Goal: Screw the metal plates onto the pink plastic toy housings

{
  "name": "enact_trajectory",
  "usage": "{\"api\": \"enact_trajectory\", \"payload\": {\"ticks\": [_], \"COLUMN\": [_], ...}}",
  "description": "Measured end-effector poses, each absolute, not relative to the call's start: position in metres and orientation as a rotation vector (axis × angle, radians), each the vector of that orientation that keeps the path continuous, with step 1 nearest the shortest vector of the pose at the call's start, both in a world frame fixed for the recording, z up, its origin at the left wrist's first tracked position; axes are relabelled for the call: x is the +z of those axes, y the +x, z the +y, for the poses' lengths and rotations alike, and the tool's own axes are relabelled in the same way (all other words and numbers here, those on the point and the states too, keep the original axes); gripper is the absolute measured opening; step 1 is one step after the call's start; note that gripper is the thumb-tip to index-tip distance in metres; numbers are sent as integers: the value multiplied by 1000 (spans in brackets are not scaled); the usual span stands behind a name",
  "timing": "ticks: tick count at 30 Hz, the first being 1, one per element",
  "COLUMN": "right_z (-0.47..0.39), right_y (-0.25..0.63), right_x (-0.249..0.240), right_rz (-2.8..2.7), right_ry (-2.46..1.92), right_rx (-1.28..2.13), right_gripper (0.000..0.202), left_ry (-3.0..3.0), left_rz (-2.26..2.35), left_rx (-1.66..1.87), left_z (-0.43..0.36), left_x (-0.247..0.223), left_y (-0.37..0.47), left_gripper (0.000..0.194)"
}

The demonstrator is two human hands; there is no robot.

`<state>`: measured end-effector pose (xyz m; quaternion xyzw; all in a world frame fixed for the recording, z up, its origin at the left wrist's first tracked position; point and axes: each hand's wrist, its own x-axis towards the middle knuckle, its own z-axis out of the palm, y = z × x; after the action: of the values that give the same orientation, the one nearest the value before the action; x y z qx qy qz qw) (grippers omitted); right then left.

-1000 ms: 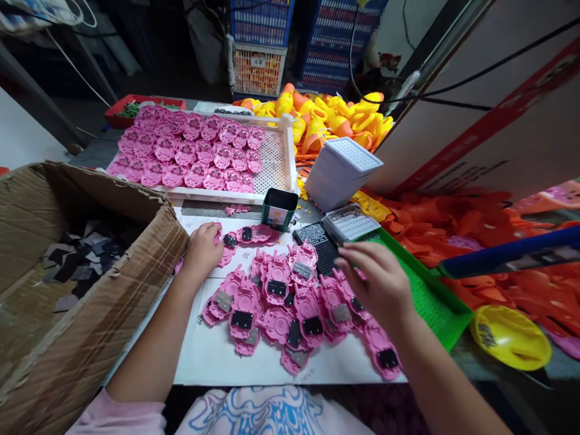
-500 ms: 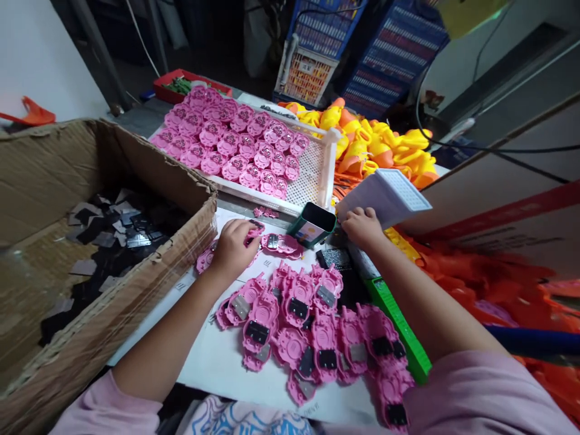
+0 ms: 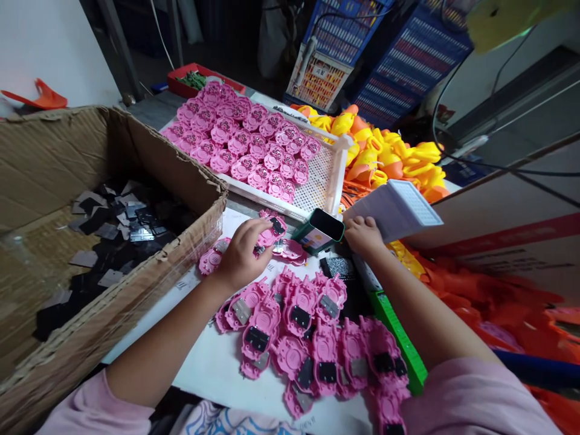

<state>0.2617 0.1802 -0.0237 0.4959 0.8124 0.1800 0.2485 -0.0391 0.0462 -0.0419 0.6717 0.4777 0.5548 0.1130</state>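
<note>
Item, in hand: one pink moulded plastic casing with a black rectangular plate (image 3: 272, 227), raised above a white work sheet (image 3: 212, 362), just left of a dark green open-topped cup (image 3: 318, 238). I see the left hand (image 3: 244, 254) pinching it between thumb and fingers.

Item: right hand (image 3: 365, 235), fingers bent, at the lower edge of a white stack of gridded panels (image 3: 394, 211); from my head view I cannot tell whether it grips them.

Item, on the sheet: an overlapping pile of pink casings (image 3: 290, 356), bearing black or grey plates. I note a bright green plastic basket (image 3: 401, 344) right of it.

Item, left: brown cardboard box (image 3: 172, 278), with loose black and grey plates (image 3: 109, 229) inside.

Item, behind: white perforated tray (image 3: 341, 175), mostly covered by rows of pink scalloped pieces (image 3: 240, 142); yellow-and-orange plastic parts (image 3: 385, 154) heaped beyond.

Item, farthest: stacked blue crates (image 3: 394, 69).
</note>
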Motion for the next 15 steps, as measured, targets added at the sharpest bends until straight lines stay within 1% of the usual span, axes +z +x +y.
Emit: {"api": "enact_trajectory", "payload": {"ticks": [4,6,10,13,14,15], "right_z": [180,179,160,115,95,73], "right_y": [259,260,268,263,257,248], "right_x": [-18,-11,9,23,26,28], "right_rz": [2354,2451,2649,2792,2874,3138], "right_ry": [1401,1458,1664,1916,2041,2252], "right_rx": [441,423,386,358,324,11], "right_gripper": [17,18,15,15,17,11], "left_ry": [1977,1869,1461,1280,1237,1201], "left_rz": [1300,1234,892,630,562,500], "left_rx": [1662,1664,1586,1480,1433,1379], "left_z": [41,39,34,30,28,26], "left_x": [-39,-38,-35,-29,-27,-25], "left_y": [-38,-36,-31,-27,-26,-24], "left_gripper": [38,44,61,72,75,78]}}
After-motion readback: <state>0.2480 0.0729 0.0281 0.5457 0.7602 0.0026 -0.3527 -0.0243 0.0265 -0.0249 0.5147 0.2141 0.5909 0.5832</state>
